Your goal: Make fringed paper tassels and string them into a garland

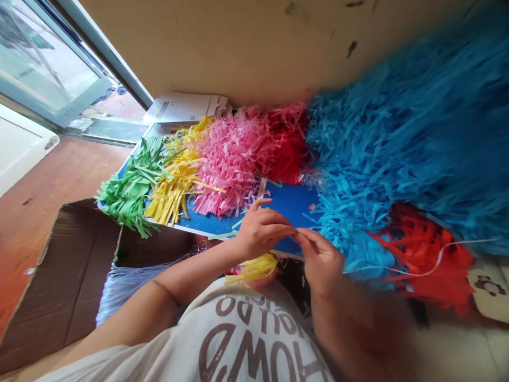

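Observation:
My left hand (263, 229) reaches in over the front edge of the blue table (296, 204). Its thumb and a finger are pinched, and the other fingers are bent. My right hand (324, 261) meets it, fingertip to fingertip, also in a pinch. Between the tips shows a tiny greenish bit, too small to name. A thin white string (431, 269) runs from the far right up to the edge of my right hand, where it goes out of sight. Yellow and pink paper fringe (258, 268) hangs just below my hands, close to my shirt.
Across the table lie heaps of green fringe (133, 183), yellow fringe (175, 185), pink fringe (234, 159) and red fringe (288, 156). A big blue fringe heap (397, 138) fills the right, with orange-red fringe (429, 254) before it. A cardboard box (75, 265) stands at left.

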Demonstrator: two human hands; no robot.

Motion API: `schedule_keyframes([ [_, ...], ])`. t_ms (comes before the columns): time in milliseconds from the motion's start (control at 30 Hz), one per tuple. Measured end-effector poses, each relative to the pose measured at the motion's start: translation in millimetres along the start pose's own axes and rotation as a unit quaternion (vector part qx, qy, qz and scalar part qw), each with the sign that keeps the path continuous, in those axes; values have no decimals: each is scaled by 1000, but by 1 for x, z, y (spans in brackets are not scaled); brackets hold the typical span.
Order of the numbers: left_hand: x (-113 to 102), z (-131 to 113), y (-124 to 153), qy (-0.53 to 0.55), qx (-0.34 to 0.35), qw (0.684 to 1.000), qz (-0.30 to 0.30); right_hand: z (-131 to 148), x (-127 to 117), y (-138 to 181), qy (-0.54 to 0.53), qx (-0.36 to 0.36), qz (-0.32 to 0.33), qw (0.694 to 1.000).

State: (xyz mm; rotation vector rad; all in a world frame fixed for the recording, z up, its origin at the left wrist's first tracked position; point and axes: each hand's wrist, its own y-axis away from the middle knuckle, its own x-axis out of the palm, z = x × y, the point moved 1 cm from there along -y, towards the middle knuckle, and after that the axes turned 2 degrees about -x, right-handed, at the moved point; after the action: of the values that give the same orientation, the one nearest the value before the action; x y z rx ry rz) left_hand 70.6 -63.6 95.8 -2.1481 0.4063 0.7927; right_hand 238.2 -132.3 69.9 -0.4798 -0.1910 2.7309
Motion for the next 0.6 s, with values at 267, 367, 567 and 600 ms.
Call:
schedule_keyframes([
  [267, 0, 1, 0, 5, 18, 999, -26, 1, 1, -1, -6, 23, 11, 1000],
  [367, 0, 0, 0, 9, 25, 999, -32, 0, 1, 0, -8, 26, 16, 1000],
  [567, 1, 1, 2, 4, 5, 1000, -10, -3, 3, 2, -3, 27, 13, 1000],
  [600, 1, 1, 2, 2, 6, 1000, -11, -3, 3, 2, -3, 27, 14, 1000],
])
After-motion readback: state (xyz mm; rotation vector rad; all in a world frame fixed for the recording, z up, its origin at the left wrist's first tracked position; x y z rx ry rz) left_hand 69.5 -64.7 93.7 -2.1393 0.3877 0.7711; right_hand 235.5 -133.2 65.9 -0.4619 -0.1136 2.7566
